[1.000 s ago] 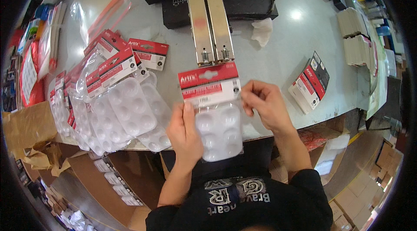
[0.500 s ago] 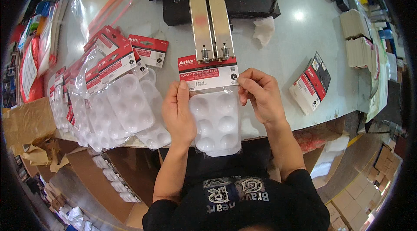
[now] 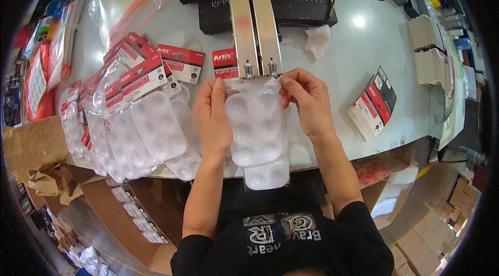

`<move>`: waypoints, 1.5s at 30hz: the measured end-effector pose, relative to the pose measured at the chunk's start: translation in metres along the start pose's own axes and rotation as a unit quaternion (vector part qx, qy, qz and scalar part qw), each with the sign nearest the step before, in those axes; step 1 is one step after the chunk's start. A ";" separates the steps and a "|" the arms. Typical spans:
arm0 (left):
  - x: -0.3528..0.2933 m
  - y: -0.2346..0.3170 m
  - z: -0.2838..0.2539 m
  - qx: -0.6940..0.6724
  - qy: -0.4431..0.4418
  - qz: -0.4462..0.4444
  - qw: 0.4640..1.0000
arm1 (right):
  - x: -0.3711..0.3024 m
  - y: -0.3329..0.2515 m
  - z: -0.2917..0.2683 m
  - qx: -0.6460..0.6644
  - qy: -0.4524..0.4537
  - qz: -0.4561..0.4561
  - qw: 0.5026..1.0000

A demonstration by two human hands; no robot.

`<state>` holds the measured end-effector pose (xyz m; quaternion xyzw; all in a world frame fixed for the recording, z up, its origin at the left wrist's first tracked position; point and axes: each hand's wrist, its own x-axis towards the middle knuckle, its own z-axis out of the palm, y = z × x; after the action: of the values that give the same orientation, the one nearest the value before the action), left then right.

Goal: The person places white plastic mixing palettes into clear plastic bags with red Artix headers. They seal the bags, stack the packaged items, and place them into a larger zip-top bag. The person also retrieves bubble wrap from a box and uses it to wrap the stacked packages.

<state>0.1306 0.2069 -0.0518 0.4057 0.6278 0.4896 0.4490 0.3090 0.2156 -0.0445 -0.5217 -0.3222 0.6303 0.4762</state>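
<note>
My left hand (image 3: 212,115) pinches the left side of a clear bag near its top. The bag holds a white plastic mixing palette (image 3: 254,136) with several round wells. My right hand (image 3: 307,102) grips the bag's upper right corner between thumb and fingers. The bag's red and white header card (image 3: 224,63) lies under two long metal stapler arms (image 3: 255,27), which hide most of it. A second white palette (image 3: 267,176) shows below the first, overlapped by it and reaching past the table's front edge.
Bagged palettes with red cards (image 3: 156,120) are piled at left. Right of my hand lies a stack of folded cards (image 3: 373,103). A black machine body (image 3: 306,3) carries the arms, with crumpled white material (image 3: 317,41) beside it. Open cardboard boxes (image 3: 119,208) stand below the table.
The header card has slid away from me, under the metal arms, and the bagged palette has moved up with it. The lower palette has come into sight beneath.
</note>
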 end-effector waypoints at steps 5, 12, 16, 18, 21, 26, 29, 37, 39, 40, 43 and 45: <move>-0.003 -0.014 0.003 0.002 0.000 -0.001 1.000 | 0.001 0.001 0.002 -0.026 -0.021 -0.011 0.999; 0.014 0.058 -0.093 0.220 0.174 0.040 0.959 | -0.034 -0.071 -0.101 -0.572 0.135 -0.140 0.797; 0.007 0.063 -0.102 0.574 0.259 0.186 0.754 | -0.047 -0.051 -0.173 -0.762 0.133 -0.087 0.627; -0.024 0.037 -0.072 0.497 0.000 0.171 0.851 | -0.046 -0.046 -0.192 -0.679 0.127 -0.081 0.719; -0.053 -0.002 -0.030 0.424 -0.040 0.174 0.888 | -0.039 -0.048 -0.199 -0.594 0.111 -0.078 0.793; -0.063 -0.010 -0.016 0.269 -0.042 0.159 0.949 | -0.033 -0.063 -0.202 -0.522 0.083 -0.113 0.841; -0.065 0.003 -0.016 -0.090 -0.117 -0.025 0.989 | -0.029 -0.070 -0.196 -0.522 0.181 0.001 0.834; -0.085 0.028 -0.012 -0.106 -0.158 -0.058 0.980 | -0.074 -0.091 -0.064 -0.368 0.028 -0.110 0.923; -0.087 0.035 -0.011 -0.069 -0.170 -0.036 0.982 | -0.074 -0.091 -0.034 -0.475 -0.106 -0.130 0.864; -0.087 0.037 -0.011 -0.061 -0.169 -0.031 0.983 | -0.068 -0.085 -0.020 -0.461 -0.128 -0.129 0.869; -0.088 0.038 -0.012 -0.017 -0.144 -0.015 0.989 | -0.052 -0.078 -0.002 -0.470 -0.181 -0.114 0.856; -0.088 0.035 -0.014 0.021 -0.133 -0.015 0.991 | -0.046 -0.075 0.002 -0.455 -0.230 -0.094 0.855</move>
<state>0.1429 0.1270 -0.0010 0.4669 0.5787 0.4109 0.5275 0.3270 0.1979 0.0401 -0.4872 -0.7214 0.4671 0.1547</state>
